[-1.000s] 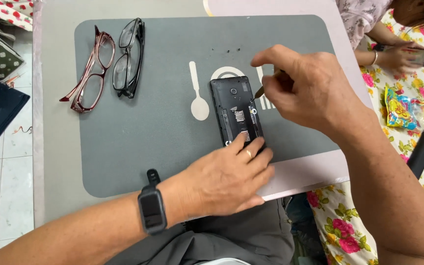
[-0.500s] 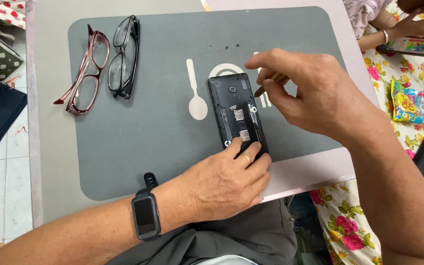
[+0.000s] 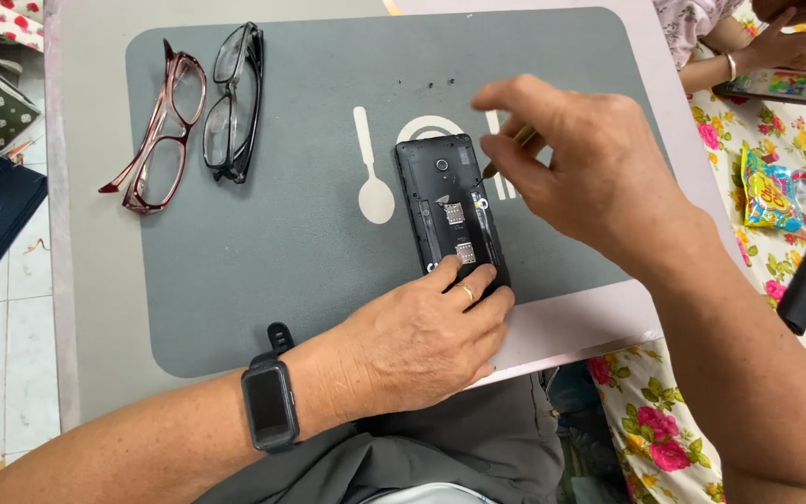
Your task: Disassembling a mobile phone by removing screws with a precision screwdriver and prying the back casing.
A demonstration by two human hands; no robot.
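Phone [image 3: 450, 210], black and with its back cover off, lies lengthwise at the middle of the frame on a grey mat [image 3: 282, 271] that bears a white spoon outline just left of the phone. Small metal card slots show in the phone's open back. The left hand [image 3: 422, 341] comes in from the lower left and presses down on the lower end of the phone, fingers flat and together on the casing, a ring on one finger; it pins the phone rather than wraps around it. A dark smartwatch [image 3: 270, 404] sits on that wrist. The right hand [image 3: 580, 173] hovers just right of the phone's upper half, its fingers pinched together on a thin tool [image 3: 506, 154] whose dark tip points toward the phone's right edge; whether the tip touches the phone cannot be told.

In the upper left of the frame two pairs of glasses lie side by side on the mat: a red-framed pair [image 3: 160, 131] and a black-framed pair [image 3: 233, 103], close together. At the upper right edge another person's hand [image 3: 776, 47] rests by a second phone [image 3: 781, 86] on a flowered cloth [image 3: 795, 280].
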